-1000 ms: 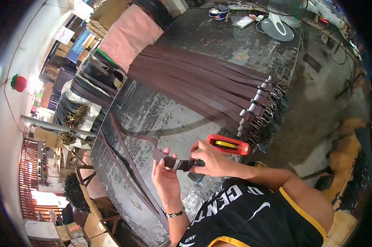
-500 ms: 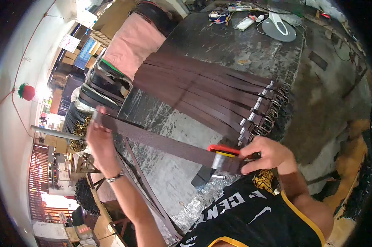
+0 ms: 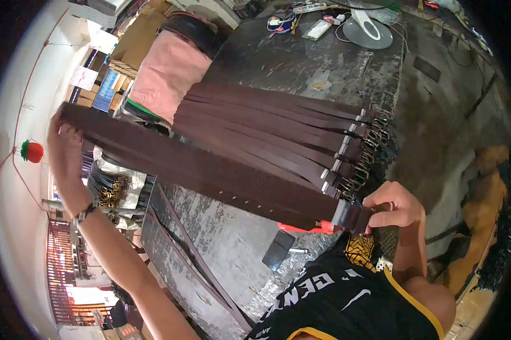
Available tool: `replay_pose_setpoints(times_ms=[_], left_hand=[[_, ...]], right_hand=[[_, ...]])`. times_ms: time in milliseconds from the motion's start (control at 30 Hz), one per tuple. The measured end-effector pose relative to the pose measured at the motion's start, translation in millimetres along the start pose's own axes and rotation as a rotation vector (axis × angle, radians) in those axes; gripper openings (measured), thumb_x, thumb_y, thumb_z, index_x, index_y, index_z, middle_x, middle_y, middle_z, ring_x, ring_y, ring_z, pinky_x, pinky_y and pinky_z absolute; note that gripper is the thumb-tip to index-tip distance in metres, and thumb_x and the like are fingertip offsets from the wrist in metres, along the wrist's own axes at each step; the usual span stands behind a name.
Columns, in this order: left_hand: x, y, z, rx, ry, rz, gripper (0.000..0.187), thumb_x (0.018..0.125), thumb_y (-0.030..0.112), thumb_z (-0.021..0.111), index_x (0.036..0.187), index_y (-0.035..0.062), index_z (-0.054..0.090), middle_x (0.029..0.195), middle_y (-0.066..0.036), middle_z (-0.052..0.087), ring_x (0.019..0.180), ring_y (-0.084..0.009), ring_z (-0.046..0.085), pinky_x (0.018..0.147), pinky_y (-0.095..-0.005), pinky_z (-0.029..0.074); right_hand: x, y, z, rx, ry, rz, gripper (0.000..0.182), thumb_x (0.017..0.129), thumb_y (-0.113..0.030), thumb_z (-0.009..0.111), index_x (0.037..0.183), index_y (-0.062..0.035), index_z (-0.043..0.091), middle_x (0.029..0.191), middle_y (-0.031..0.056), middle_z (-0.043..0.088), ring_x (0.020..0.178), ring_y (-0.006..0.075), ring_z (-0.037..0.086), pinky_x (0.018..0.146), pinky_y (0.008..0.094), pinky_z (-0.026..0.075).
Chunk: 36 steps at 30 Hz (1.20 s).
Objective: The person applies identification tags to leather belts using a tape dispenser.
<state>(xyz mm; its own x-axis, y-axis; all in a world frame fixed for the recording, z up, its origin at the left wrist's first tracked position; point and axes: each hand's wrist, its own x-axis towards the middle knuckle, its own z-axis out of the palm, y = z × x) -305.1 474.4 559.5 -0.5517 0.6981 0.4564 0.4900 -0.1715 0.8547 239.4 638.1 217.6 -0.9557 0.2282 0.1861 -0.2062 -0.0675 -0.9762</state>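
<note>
A brown belt [image 3: 210, 175] stretches between my hands above the worktable. My left hand [image 3: 67, 144], with a bracelet at the wrist, is closed round its far end at the left. At its buckle end, near a silver band [image 3: 342, 214], my right hand [image 3: 396, 205] is closed on the strap. A red object [image 3: 309, 228] shows partly under the belt there. Behind it lies a fanned row of brown belts [image 3: 255, 122], with white tags [image 3: 342, 148] and metal buckles [image 3: 374, 144] at their right ends.
The dark worktable [image 3: 255, 56] bears a phone [image 3: 278, 250], loose brown straps [image 3: 193, 255], and a round white stand [image 3: 367, 31] at the back. Pink cloth [image 3: 167, 73] covers a pile beyond its left edge. More belts with gold buckles [image 3: 112, 191] hang at the left.
My left hand has moved outward and up to the left, drawing the belt longer and broader in view. My right hand has shifted slightly right with the buckle end.
</note>
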Motion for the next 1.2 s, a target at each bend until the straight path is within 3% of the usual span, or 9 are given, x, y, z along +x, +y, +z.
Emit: replay_pose_setpoints(times_ms=[67, 167, 367, 467, 600, 700, 800, 967, 1200], left_hand=[[20.2, -28.6, 19.8, 0.011, 0.110, -0.114, 0.037, 0.101, 0.016, 0.046, 0.135, 0.0003, 0.047, 0.124, -0.014, 0.050, 0.113, -0.0243, 0.052, 0.101, -0.0405, 0.044], [35.7, -45.3, 63.6, -0.026, 0.259, -0.242, 0.032, 0.098, 0.011, 0.053, 0.128, -0.0018, 0.055, 0.136, -0.016, 0.046, 0.124, -0.0263, 0.050, 0.104, -0.0410, 0.045], [77.4, -62.3, 47.2, 0.823, -0.005, 0.350, 0.040, 0.094, -0.007, 0.052, 0.133, -0.0010, 0.055, 0.147, -0.018, 0.038, 0.130, -0.0258, 0.047, 0.100, -0.0358, 0.051], [87.4, -77.1, 57.6, 0.698, 0.011, 0.414, 0.039, 0.090, -0.002, 0.058, 0.128, 0.0037, 0.060, 0.133, -0.019, 0.050, 0.122, -0.0275, 0.052, 0.101, -0.0379, 0.047], [59.0, -159.0, 91.4, 0.321, -0.044, 0.077, 0.026, 0.092, 0.012, 0.064, 0.116, 0.0016, 0.063, 0.118, -0.012, 0.053, 0.106, -0.0209, 0.052, 0.091, -0.0393, 0.048], [3.8, -290.0, 105.5, 0.090, 0.047, -0.408, 0.026, 0.091, 0.022, 0.066, 0.108, 0.0022, 0.064, 0.098, -0.009, 0.058, 0.084, -0.0215, 0.054, 0.073, -0.0367, 0.048], [-84.6, -396.5, 121.3, -0.016, 0.103, -0.664, 0.031, 0.089, 0.031, 0.069, 0.101, 0.0027, 0.066, 0.079, -0.006, 0.062, 0.061, -0.0221, 0.056, 0.055, -0.0341, 0.047], [-252.3, -383.1, 155.3, -0.054, 0.091, -0.852, 0.061, 0.091, 0.021, 0.067, 0.140, -0.0043, 0.042, 0.119, -0.015, 0.061, 0.103, -0.0246, 0.063, 0.078, -0.0385, 0.055], [-344.0, -331.1, 135.1, -0.104, 0.149, -0.900, 0.042, 0.095, 0.016, 0.060, 0.131, -0.0053, 0.051, 0.118, -0.017, 0.064, 0.099, -0.0252, 0.067, 0.081, -0.0365, 0.056]], right_hand=[[7.6, -0.8, 1.1, -0.054, 0.072, 0.024, 0.019, 0.088, -0.013, 0.068, 0.094, 0.0052, 0.070, 0.081, 0.0121, 0.072, 0.077, 0.0213, 0.071, 0.070, 0.0312, 0.053], [24.3, 5.8, 5.3, -0.119, 0.193, 0.095, 0.021, 0.092, -0.014, 0.065, 0.100, 0.0056, 0.067, 0.081, 0.0101, 0.070, 0.077, 0.0160, 0.069, 0.071, 0.0292, 0.052], [53.6, 29.0, 4.2, -0.177, 0.366, 0.051, 0.021, 0.092, -0.009, 0.065, 0.107, 0.0064, 0.065, 0.084, 0.0082, 0.070, 0.078, 0.0121, 0.066, 0.071, 0.0290, 0.052], [53.8, 42.1, -4.9, -0.236, 0.431, 0.080, 0.020, 0.093, -0.009, 0.062, 0.107, 0.0047, 0.065, 0.084, 0.0061, 0.069, 0.076, 0.0110, 0.064, 0.071, 0.0282, 0.051], [44.0, 49.1, -14.0, -0.196, 0.536, 0.167, 0.020, 0.094, -0.011, 0.062, 0.105, 0.0042, 0.066, 0.081, 0.0040, 0.067, 0.074, 0.0096, 0.063, 0.068, 0.0268, 0.050], [27.1, 73.9, -32.4, -0.242, 0.568, 0.222, 0.022, 0.094, -0.014, 0.062, 0.105, 0.0051, 0.066, 0.080, 0.0034, 0.066, 0.073, 0.0099, 0.062, 0.065, 0.0263, 0.048], [16.2, 114.2, -47.9, -0.158, 0.609, 0.270, 0.023, 0.095, -0.016, 0.062, 0.105, 0.0044, 0.066, 0.079, 0.0029, 0.065, 0.070, 0.0099, 0.060, 0.065, 0.0273, 0.048], [10.5, 143.8, -48.9, -0.254, 0.665, 0.363, 0.023, 0.096, -0.016, 0.061, 0.105, 0.0042, 0.067, 0.075, 0.0035, 0.065, 0.067, 0.0090, 0.058, 0.062, 0.0270, 0.047], [30.6, 124.6, -35.9, -0.128, 0.711, 0.341, 0.021, 0.097, -0.015, 0.060, 0.105, 0.0029, 0.068, 0.077, 0.0034, 0.066, 0.066, 0.0085, 0.058, 0.056, 0.0251, 0.046]])
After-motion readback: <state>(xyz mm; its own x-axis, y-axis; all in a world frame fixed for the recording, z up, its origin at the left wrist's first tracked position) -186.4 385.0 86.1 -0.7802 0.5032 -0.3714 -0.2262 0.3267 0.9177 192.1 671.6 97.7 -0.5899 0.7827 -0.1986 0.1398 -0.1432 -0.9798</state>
